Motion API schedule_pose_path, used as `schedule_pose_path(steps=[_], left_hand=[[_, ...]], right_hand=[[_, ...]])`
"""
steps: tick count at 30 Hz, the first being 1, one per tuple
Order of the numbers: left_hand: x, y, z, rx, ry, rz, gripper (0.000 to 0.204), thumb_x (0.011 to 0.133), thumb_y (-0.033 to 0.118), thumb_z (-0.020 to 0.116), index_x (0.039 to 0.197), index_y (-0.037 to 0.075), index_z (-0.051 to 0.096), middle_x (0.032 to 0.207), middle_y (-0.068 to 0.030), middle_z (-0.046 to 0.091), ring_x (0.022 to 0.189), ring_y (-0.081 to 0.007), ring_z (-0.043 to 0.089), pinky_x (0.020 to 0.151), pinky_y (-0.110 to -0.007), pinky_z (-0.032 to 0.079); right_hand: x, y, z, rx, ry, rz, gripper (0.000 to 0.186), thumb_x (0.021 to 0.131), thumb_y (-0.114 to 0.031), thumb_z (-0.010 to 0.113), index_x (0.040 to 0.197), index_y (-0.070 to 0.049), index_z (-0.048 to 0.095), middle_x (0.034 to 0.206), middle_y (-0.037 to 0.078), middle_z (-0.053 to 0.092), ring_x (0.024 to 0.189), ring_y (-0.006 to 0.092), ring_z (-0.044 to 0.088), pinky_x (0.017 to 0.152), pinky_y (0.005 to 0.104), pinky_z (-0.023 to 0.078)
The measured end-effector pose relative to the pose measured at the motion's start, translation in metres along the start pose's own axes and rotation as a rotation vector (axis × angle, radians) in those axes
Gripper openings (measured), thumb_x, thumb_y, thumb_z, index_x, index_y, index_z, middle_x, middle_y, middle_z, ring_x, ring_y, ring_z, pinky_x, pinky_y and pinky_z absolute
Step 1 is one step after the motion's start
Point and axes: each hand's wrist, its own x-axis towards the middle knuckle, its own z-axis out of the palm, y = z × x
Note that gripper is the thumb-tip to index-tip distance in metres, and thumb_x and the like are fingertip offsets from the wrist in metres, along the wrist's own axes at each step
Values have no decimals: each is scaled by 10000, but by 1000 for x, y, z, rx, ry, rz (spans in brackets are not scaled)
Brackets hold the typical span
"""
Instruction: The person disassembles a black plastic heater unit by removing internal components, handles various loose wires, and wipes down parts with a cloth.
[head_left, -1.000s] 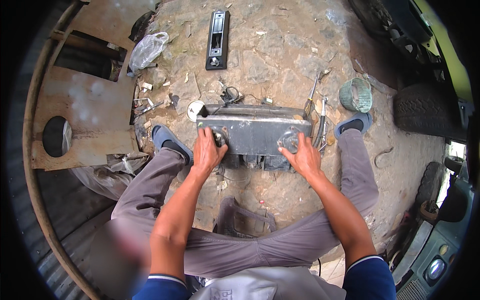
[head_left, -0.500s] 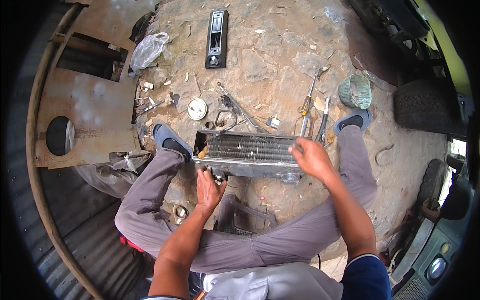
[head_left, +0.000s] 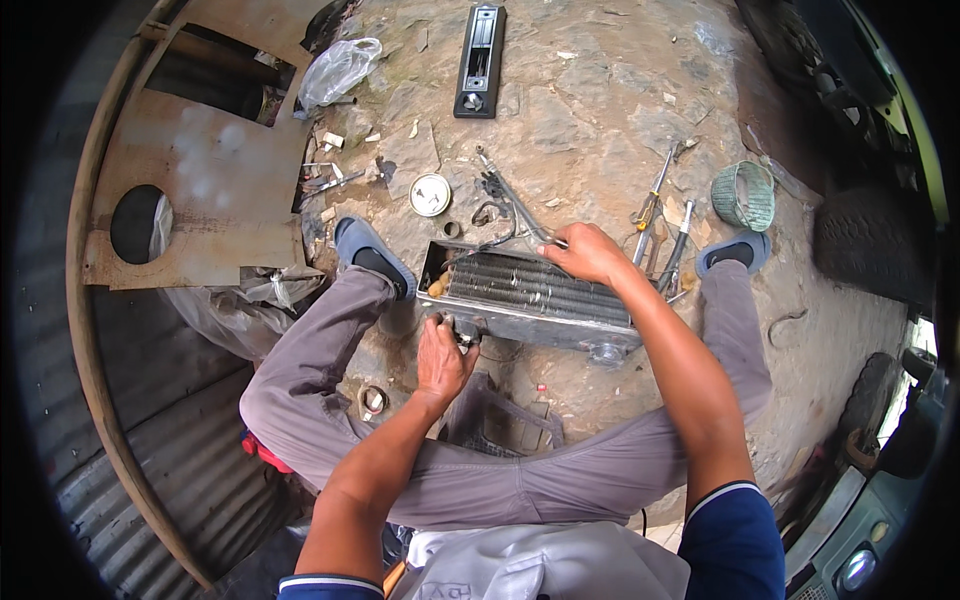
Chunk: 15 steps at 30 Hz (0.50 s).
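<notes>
At one finned box [head_left: 545, 322], one left hand [head_left: 442, 362], one right hand [head_left: 590, 255], both half-curled, grips unclear

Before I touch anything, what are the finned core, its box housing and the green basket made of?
Finned core: probably metal; dull grey, with parallel ridged rows.
Box housing: painted metal or hard plastic, can't tell; dark, scuffed, pale wear along the front edge.
Green basket: likely plastic; mostly matte, with lattice-like wall texture.
</notes>
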Motion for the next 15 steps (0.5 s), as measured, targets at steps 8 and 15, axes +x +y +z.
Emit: schedule_pose_path(steps=[8,15], left_hand=[[-1,-2,2,-6,8,-6,647,744,203,800,1201,-70,431,1217,-284,453,1105,-453,507,955,-499,428],[1,-1,0,-15,7,5,646,745,203,804,1202,-60,432,1214,-267,445,1108,-441,503,953,-492,426]], right_hand=[[8,3,4,103,183,-105,291,825,-287,761,975,-40,725,882,177,713,841,344,683,776,442,518],[-16,53,-26,379,139,-183,288,802,-244,817,834,-5,660,748,20,612,733,131,554,689,326,462]])
